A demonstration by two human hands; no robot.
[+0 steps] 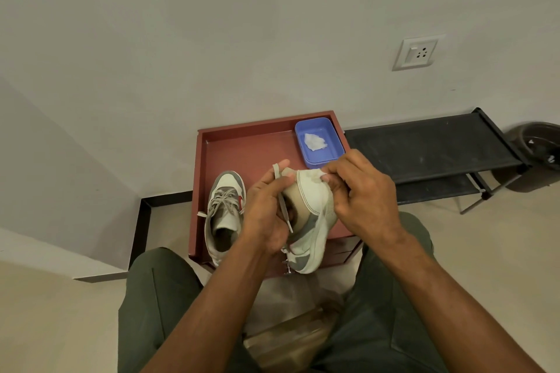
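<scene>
Clearly, from the head view, the left hand (pixel 266 212) gripped a white sneaker (pixel 316 212) over the near right part of the red tray (pixel 242 148), and the right hand (pixel 363 191) pinched a small pale cloth (pixel 313 175) on its heel. Another sneaker (pixel 224 215) lay in the tray's near left part, and a blue box (pixel 333 154) stood in its far right corner.
</scene>
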